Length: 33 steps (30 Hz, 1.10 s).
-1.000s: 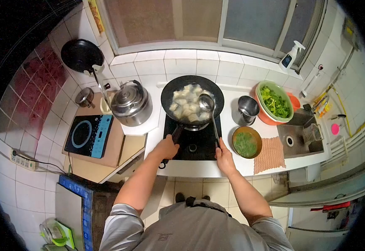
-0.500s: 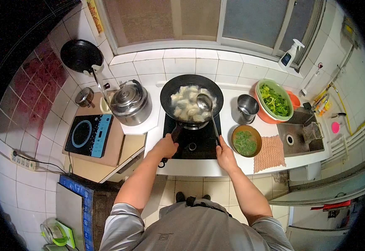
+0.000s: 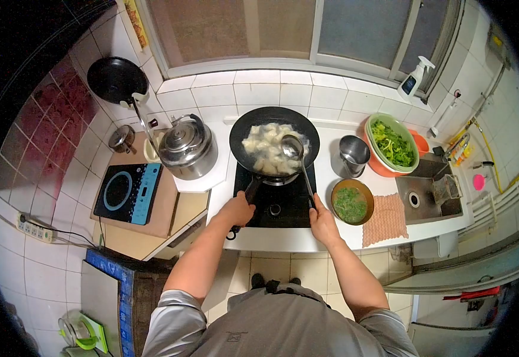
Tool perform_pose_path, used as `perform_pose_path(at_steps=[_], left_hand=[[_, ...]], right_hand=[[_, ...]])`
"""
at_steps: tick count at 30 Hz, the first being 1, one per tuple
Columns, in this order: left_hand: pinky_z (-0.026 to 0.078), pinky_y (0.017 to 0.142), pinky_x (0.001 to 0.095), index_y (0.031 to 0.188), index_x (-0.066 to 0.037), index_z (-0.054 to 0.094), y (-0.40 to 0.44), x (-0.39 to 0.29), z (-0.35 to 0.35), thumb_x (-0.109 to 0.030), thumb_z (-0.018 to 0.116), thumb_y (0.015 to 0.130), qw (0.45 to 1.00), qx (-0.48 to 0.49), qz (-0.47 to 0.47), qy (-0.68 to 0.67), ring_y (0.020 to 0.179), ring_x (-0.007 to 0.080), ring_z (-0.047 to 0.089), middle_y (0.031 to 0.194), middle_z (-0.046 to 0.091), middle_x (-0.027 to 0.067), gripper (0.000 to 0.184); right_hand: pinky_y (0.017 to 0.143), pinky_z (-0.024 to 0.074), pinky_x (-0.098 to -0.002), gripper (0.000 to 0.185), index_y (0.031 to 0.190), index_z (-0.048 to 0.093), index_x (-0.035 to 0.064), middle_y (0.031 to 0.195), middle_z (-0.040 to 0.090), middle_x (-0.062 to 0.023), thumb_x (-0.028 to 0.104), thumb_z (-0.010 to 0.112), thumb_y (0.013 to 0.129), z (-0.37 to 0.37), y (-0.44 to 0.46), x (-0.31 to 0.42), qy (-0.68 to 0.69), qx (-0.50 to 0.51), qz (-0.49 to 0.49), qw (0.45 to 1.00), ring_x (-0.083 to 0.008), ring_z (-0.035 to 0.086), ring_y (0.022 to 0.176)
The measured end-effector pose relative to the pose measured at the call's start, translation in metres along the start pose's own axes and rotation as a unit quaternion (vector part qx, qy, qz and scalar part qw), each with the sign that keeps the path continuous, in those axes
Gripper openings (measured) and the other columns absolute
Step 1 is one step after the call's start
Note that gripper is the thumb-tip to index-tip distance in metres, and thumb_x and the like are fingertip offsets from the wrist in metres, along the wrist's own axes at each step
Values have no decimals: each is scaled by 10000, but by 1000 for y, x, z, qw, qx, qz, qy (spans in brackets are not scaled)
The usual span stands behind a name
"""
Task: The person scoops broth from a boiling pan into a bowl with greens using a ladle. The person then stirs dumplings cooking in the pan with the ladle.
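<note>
A dark wok stands on the black gas stove, with pale dumplings in cloudy liquid inside it. My left hand is closed around the wok's handle. In my right hand is the long handle of a metal ladle, whose bowl rests among the dumplings on the wok's right side. To the right of my right hand sits a brown bowl of chopped greens in liquid.
A steel pot stands left of the wok, near an induction cooker. On the right are a metal cup, a basin of leafy greens, a pinkish cloth and the sink. A spray bottle stands on the sill.
The whole view has shifted slightly. Both hands keep their holds, and the ladle stays at nearly the same spot in the wok.
</note>
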<state>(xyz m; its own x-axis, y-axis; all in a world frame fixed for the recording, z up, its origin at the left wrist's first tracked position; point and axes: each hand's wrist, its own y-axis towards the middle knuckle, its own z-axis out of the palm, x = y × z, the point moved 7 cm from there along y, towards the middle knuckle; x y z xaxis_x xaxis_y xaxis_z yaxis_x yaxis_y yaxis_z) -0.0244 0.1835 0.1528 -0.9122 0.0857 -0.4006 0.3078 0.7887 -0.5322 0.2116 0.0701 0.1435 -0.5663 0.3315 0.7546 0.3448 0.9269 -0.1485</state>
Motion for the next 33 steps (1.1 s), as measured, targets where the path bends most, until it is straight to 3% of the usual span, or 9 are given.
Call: perform_pose_path(at_steps=[3, 6, 9, 12, 21, 24, 27, 33], left_hand=[[536, 653, 427, 1138, 107, 370, -1, 0, 0, -294, 506, 941, 1000, -4, 4, -10, 637, 326, 677, 703, 658, 229, 467], [544, 649, 402, 1114, 78, 376, -1, 0, 0, -260, 499, 940, 1000, 0, 0, -10, 673, 329, 680, 777, 671, 234, 399], [543, 648, 428, 1136, 107, 370, 0, 1, 1, -276, 504, 942, 1000, -16, 12, -21, 639, 335, 678, 773, 658, 262, 449], [547, 655, 429, 1133, 105, 371, -1, 0, -1, -271, 507, 940, 999, -10, 15, -29, 640, 336, 679, 789, 657, 269, 443], [547, 686, 441, 1135, 107, 369, -2, -1, -1, -295, 506, 937, 1000, -16, 17, 1, 651, 353, 678, 781, 657, 271, 468], [534, 665, 406, 1126, 75, 378, -5, -3, -2, -264, 495, 940, 1000, -10, 6, 0, 659, 332, 673, 754, 670, 214, 403], [544, 687, 441, 1139, 109, 368, 2, 2, 1, -307, 498, 939, 1000, -11, 13, -2, 654, 350, 678, 757, 660, 255, 479], [538, 648, 424, 1123, 97, 376, 4, 3, 3, -293, 501, 937, 1000, -19, 13, 7, 614, 330, 670, 742, 661, 237, 450]], right_hand=[[871, 464, -375, 501, 1417, 359, 1, 1113, 591, -323, 139, 463, 946, -1, 0, 1, -14, -7, -14, 1000, -394, 610, 1012], [883, 460, -374, 497, 1411, 360, -12, 1127, 586, -324, 135, 461, 947, 0, 1, 0, -1, -2, -13, 1000, -402, 602, 1032], [890, 457, -379, 492, 1405, 367, -19, 1134, 583, -325, 134, 460, 946, -1, 0, 2, -4, -4, -19, 1000, -408, 597, 1039], [744, 494, -491, 521, 1438, 353, 95, 869, 636, -309, 215, 475, 946, 3, 6, -9, -25, -43, -66, 997, -446, 629, 826], [748, 490, -496, 516, 1432, 364, 94, 869, 633, -311, 205, 483, 942, 2, 5, -10, -22, -42, -63, 997, -454, 624, 836], [745, 488, -498, 511, 1428, 370, 91, 867, 632, -313, 203, 483, 942, 2, 6, -10, -18, -44, -66, 997, -457, 623, 837], [738, 490, -493, 508, 1426, 374, 90, 859, 632, -312, 199, 484, 942, 3, 6, -11, -18, -47, -66, 997, -454, 625, 826], [727, 495, -479, 508, 1428, 371, 88, 848, 633, -309, 202, 484, 945, 2, 4, -8, -16, -46, -67, 997, -444, 631, 812]])
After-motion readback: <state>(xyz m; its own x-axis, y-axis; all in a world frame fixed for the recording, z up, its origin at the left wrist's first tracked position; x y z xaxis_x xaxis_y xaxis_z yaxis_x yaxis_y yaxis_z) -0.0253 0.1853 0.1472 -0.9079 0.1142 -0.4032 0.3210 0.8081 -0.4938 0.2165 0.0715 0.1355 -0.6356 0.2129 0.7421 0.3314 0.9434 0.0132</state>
